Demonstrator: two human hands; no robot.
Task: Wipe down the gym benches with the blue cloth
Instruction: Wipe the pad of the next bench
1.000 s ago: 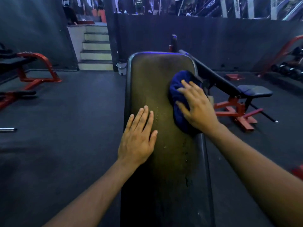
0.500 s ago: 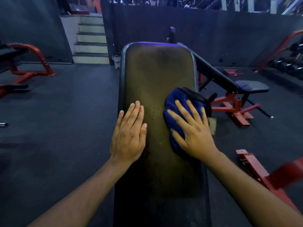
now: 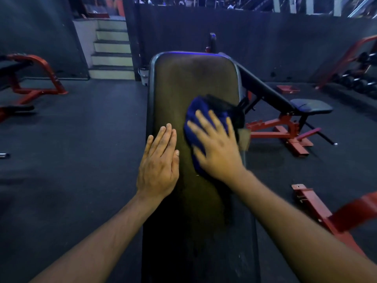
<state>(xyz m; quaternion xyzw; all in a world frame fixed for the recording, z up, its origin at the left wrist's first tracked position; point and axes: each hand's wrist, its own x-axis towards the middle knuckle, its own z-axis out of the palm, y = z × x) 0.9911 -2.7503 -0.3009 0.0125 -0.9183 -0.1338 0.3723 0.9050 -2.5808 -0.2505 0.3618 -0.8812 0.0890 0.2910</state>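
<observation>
A long dark padded bench (image 3: 189, 82) runs away from me down the middle of the head view. On its right half lies the bunched blue cloth (image 3: 196, 111). My right hand (image 3: 216, 146) presses flat on the cloth with spread, straight fingers. My left hand (image 3: 159, 162) rests flat on the pad's left side, fingers together, close beside the cloth but apart from it.
A second black bench on a red frame (image 3: 285, 127) stands to the right. Red frame parts (image 3: 318, 209) lie at the near right. Another red bench (image 3: 30, 78) is at the far left, stairs (image 3: 112, 52) behind, a dumbbell rack (image 3: 359, 78) at the far right.
My right hand has drawn the blue cloth along the pad's right side toward me, from near the far end to the middle. My left hand has stayed flat on the pad.
</observation>
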